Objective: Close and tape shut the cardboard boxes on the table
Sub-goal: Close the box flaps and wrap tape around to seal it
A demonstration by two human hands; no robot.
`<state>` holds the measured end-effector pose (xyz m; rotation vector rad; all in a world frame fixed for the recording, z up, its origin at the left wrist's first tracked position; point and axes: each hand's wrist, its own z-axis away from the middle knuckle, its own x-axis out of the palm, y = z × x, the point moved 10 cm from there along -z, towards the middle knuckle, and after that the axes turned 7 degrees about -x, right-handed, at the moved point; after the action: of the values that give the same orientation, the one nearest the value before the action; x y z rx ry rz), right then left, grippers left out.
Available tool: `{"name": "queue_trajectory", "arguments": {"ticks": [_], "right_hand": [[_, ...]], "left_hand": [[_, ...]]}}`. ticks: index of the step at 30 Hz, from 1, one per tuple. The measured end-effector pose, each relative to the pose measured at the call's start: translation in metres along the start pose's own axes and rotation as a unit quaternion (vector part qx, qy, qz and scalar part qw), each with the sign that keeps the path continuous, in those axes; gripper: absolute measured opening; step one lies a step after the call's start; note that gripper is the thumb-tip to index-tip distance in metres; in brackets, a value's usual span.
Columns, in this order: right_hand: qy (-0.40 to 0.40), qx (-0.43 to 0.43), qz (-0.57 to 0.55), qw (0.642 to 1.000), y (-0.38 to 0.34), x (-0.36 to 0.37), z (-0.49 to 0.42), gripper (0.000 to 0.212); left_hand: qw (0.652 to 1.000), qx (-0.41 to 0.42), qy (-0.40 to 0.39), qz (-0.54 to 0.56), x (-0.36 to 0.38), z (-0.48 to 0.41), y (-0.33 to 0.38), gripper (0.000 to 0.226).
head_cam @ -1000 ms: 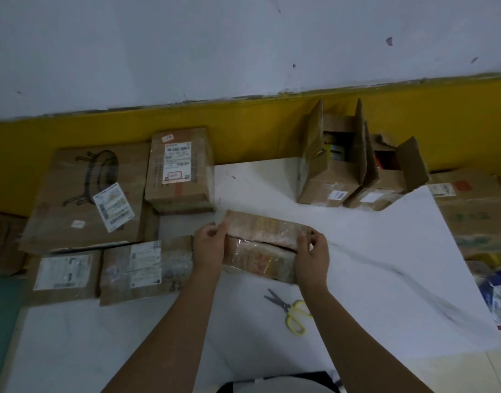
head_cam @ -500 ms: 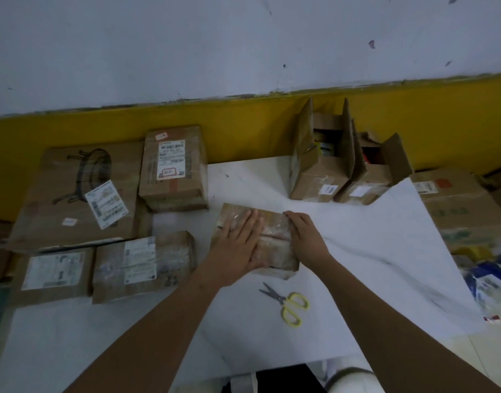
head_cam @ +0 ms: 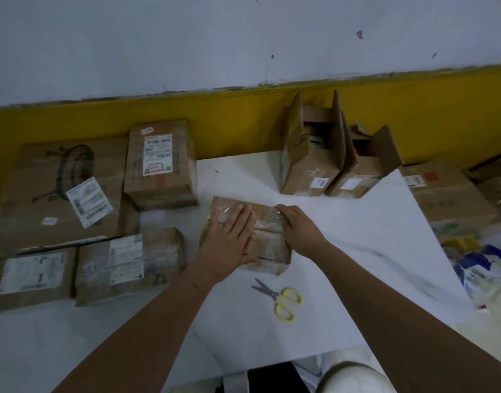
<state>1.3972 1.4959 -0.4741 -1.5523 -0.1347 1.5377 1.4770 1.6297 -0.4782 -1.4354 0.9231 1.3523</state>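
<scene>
Yellow scissors lie near the box; two open boxes stand behind it. The box, shiny with clear tape, lies in the middle of the table. The left hand presses flat on top, and the right hand grips its edge.

Scruffy two-tone wall, dim room

The wall is pale greyish white up top with a few dark chips and scuffs. Below it runs a mustard yellow band, and the paint line between them is ragged and flaky. A white tabletop sits right up against it. Lighting's flat and kinda dull.
</scene>
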Motion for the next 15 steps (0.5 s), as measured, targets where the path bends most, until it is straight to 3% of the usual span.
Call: {"name": "queue_trajectory", "arguments": {"ticks": [4, 5, 7, 9, 10, 12, 13, 15], "right_hand": [[-0.07, 0.005, 0.152, 0.986, -0.007, -0.001, 0.009, 0.054], [-0.05, 0.004, 0.196, 0.979, -0.015, -0.005, 0.016, 0.059], [0.063, -0.034, 0.234, 0.97, -0.046, -0.019, 0.038, 0.063], [0.157, -0.134, 0.215, 0.954, -0.085, -0.013, 0.072, 0.049], [0.164, -0.186, 0.204, 0.947, -0.1, 0.003, 0.089, 0.04], [0.08, -0.237, 0.187, 0.95, -0.114, 0.062, 0.117, 0.026], [0.014, -0.234, 0.174, 0.956, -0.114, 0.096, 0.128, 0.023], [-0.102, -0.197, 0.162, 0.961, -0.098, 0.161, 0.15, 0.028]], "left_hand": [[0.998, -0.055, 0.005, 0.036, -0.014, 0.01, -0.003, 0.099], [0.996, -0.071, 0.009, 0.052, -0.02, 0.015, -0.003, 0.1], [0.992, -0.075, 0.033, 0.1, -0.03, 0.035, 0.001, 0.097], [0.968, -0.101, 0.066, 0.221, -0.035, 0.072, -0.005, 0.075], [0.943, -0.145, 0.082, 0.287, -0.033, 0.095, -0.015, 0.056], [0.885, -0.264, 0.089, 0.373, -0.017, 0.149, -0.032, 0.017], [0.854, -0.324, 0.068, 0.401, -0.002, 0.175, -0.035, 0.009], [0.79, -0.432, -0.004, 0.434, 0.039, 0.223, -0.029, 0.036]]}}
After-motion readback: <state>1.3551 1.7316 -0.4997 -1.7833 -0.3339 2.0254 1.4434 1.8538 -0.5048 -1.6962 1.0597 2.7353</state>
